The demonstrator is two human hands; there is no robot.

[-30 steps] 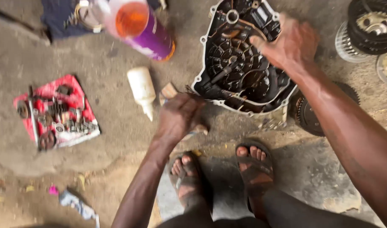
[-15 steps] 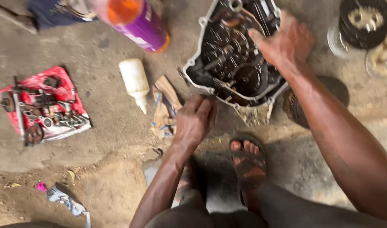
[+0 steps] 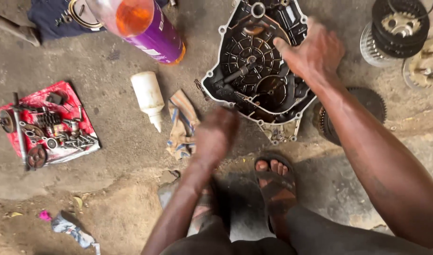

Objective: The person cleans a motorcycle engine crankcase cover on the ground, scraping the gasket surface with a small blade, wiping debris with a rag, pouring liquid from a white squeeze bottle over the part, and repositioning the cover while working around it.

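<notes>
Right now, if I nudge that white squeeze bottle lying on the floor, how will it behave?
The white squeeze bottle lies on its side on the rough concrete floor. Being round, it would probably roll, curving toward its tapered nozzle. It looks like light plastic, so it likely shifts easily.

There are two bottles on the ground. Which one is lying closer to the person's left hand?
The small white bottle with the pointed nozzle, lying beside the striped rag just left of the left hand. The purple bottle is farther up.

Soft, even daylight; left hand [image 3: 215, 137] motion-blurred, elsewhere sharp.
</notes>
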